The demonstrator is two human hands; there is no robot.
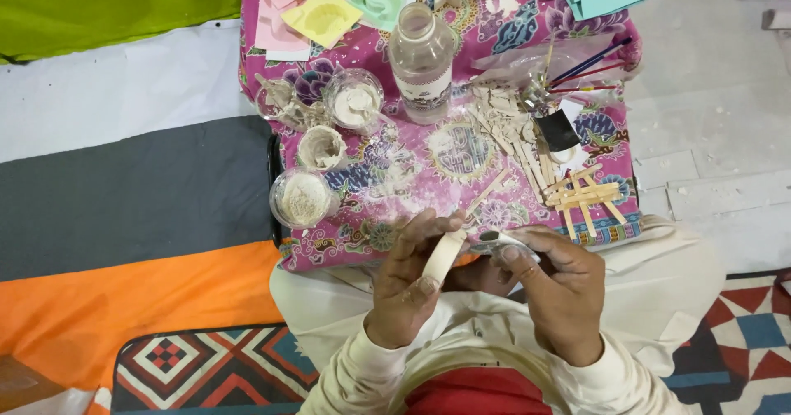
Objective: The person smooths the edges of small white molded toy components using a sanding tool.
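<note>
Left hand (408, 279) w/ fingers curled and pinching a pale, flat wooden craft stick (446, 254), thumb on the lower end, stick angled up toward the low table covered in pink floral cloth (395, 176). Right hand (560, 287) fingers pressed together around a small grey-white tool (498, 239), its tip touching or just beside the stick's upper end; can't tell exactly what the tool is. Both hands sit over the lap, just off the table's near edge. Progress, as a judgement: well underway. A small lattice of glued pale sticks (587, 196) already lies at the near right corner, a heap of loose and broken sticks (507, 122) waits mid-table, so more pieces probably remain. Round clear cups of whitish paste or powder (303, 198) stand at the left edge, near the drop, next to a clear plastic bottle (422, 60) upright at centre back. Thin paintbrushes (589, 69) rest at back right, coloured paper sheets (321, 15) along the far edge. Open room: bare cloth in the centre front, btwn cups and lattice; little spare room at the sides. Striped floor mat (124, 184) to the left.
</note>
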